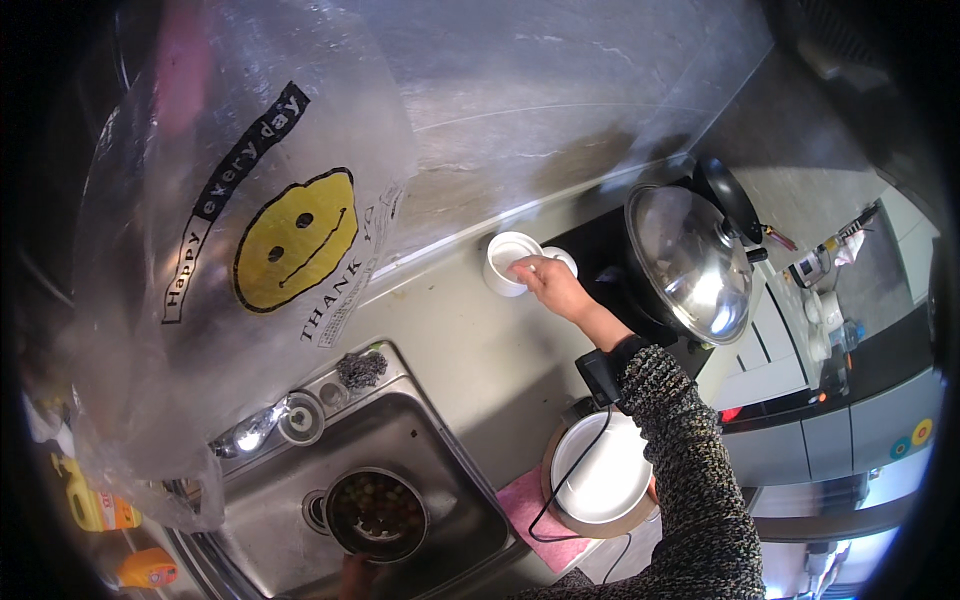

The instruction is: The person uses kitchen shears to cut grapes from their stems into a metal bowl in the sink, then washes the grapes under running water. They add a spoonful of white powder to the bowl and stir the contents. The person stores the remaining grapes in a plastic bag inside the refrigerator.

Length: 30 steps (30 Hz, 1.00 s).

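Note:
My right hand reaches over an open white canister on the counter, its fingertips at the mouth. They pinch a small white thing, mostly hidden, that may be a handle. Beside that canister, partly behind my hand, stands a second white container. Down in shadow, my left hand is at the near rim of a round metal bowl and seems to grip it. Several small round fruits, greenish and reddish, lie in the bowl, inside the stainless-steel sink.
A clear plastic bag with a yellow face hangs at left. A domed-lid pan sits on the black cooktop. A white dish stands near a pink cloth. A cable hangs from my right wrist. A scouring pad lies behind the sink.

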### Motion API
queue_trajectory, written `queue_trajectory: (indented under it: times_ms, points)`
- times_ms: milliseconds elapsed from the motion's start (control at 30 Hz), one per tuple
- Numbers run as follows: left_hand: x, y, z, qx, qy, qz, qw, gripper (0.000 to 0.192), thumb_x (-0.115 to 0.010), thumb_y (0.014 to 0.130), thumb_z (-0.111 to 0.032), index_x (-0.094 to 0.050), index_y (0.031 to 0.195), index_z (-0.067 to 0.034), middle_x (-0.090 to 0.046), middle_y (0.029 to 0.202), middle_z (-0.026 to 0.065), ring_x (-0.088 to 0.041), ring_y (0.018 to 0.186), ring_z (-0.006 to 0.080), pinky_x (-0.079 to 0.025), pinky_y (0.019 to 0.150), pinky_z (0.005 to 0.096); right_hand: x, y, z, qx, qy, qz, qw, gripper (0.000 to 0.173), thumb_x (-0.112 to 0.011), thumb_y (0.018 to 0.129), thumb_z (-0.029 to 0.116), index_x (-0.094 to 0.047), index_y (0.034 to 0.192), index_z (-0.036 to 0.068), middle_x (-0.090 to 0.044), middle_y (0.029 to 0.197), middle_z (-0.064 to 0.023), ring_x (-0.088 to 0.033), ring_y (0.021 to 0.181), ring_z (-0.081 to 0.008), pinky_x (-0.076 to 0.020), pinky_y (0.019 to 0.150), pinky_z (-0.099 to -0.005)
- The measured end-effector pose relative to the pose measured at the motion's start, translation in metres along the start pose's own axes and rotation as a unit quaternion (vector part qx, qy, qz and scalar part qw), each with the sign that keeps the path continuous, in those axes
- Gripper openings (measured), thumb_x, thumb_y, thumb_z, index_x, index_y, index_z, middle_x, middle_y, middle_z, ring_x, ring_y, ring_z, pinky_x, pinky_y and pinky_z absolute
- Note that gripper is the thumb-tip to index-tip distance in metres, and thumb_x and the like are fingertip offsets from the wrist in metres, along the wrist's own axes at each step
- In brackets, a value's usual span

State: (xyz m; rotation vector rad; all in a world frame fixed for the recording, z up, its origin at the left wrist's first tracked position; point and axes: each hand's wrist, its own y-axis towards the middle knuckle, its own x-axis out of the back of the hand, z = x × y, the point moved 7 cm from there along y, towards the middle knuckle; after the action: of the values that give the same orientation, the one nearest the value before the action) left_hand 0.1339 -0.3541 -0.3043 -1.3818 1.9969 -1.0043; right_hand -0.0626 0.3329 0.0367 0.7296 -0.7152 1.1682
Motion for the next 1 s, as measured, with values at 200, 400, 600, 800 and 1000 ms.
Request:
queue_trajectory:
  times_ms: [200,400,600,800,1000]
  points:
    - [-0.029,-0.017,-0.021,0.093,-0.237,0.019,0.967,0.037,-0.05,0.093,-0.006,-0.045,0.129,-0.009,-0.065,0.108,0.0128,-0.069,0.084,0.0273,-0.059,0.064,0.0412,0.016,0.0,0.001,0.065,-0.02,-0.063,0.996,0.025,-0.06,0.099,0.024,-0.073,0.1,0.002,-0.072,0.1,-0.0172,-0.066,0.095,-0.0372,-0.0523,0.084,-0.0422]
    - [-0.02,-0.004,-0.008,0.091,-0.219,0.033,0.971,0.031,-0.052,0.092,-0.006,-0.052,0.123,-0.007,-0.068,0.104,0.0113,-0.069,0.084,0.0257,-0.059,0.064,0.0395,0.011,0.005,-0.013,0.012,0.059,-0.054,0.997,0.026,-0.06,0.098,0.025,-0.073,0.102,0.003,-0.072,0.1,-0.0175,-0.067,0.093,-0.0369,-0.0523,0.084,-0.0413]
    - [-0.007,0.011,0.014,0.029,-0.103,0.044,0.993,0.039,-0.055,0.09,-0.007,-0.052,0.128,-0.01,-0.067,0.11,0.0101,-0.069,0.091,0.0269,-0.06,0.07,0.041,0.005,0.012,-0.013,0.02,0.039,-0.013,0.999,0.027,-0.062,0.098,0.027,-0.074,0.099,0.004,-0.072,0.093,-0.0191,-0.068,0.087,-0.0357,-0.0534,0.078,-0.0402]
    - [-0.022,-0.01,-0.001,0.074,-0.264,0.008,0.962,0.034,-0.076,0.074,-0.005,-0.067,0.107,-0.004,-0.069,0.102,0.0121,-0.069,0.091,0.0265,-0.058,0.078,0.04,0.007,0.018,-0.022,0.011,0.064,-0.051,0.997,0.024,-0.061,0.098,0.024,-0.075,0.1,0.005,-0.071,0.08,-0.0145,-0.067,0.071,-0.024,-0.0517,0.068,-0.0343]
    - [-0.027,-0.015,-0.024,-0.076,-0.152,0.046,0.984,0.031,-0.081,0.074,-0.012,-0.071,0.101,-0.002,-0.071,0.097,0.0147,-0.068,0.093,0.0281,-0.057,0.08,0.0395,-0.002,0.009,-0.04,-0.152,0.244,0.029,0.957,0.024,-0.058,0.101,0.023,-0.074,0.1,0.005,-0.062,0.074,-0.0006,-0.052,0.064,-0.0096,-0.0423,0.058,-0.0252]
